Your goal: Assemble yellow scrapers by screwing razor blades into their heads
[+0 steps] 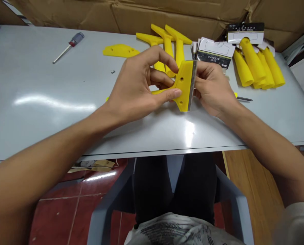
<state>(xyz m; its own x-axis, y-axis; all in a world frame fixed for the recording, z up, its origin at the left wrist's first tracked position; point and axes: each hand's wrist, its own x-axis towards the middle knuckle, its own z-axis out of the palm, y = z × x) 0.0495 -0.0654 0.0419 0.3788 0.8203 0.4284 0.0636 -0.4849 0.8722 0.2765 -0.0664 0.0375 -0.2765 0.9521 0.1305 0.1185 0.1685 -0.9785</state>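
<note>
A yellow plastic scraper (184, 81) with a metal blade (192, 85) along its right edge is held above the table. My left hand (141, 81) is closed on it, thumb on the front of the head and fingers behind. Two holes show in the head. On the blade side, my right hand (213, 85) has its fingers curled in close to the blade; their tips are partly hidden, and I cannot tell what they pinch. Beneath my right wrist a dark metal shaft (245, 99) with a bit of yellow sticks out.
Farther back lie several yellow scraper handles (178, 35), a flat yellow plate (121, 50) and a small screw (113, 71). A screwdriver (68, 47) rests at left. Printed cards (215, 51) and yellow tubular handles (254, 64) lie at right. Cardboard (141, 15) lines the back.
</note>
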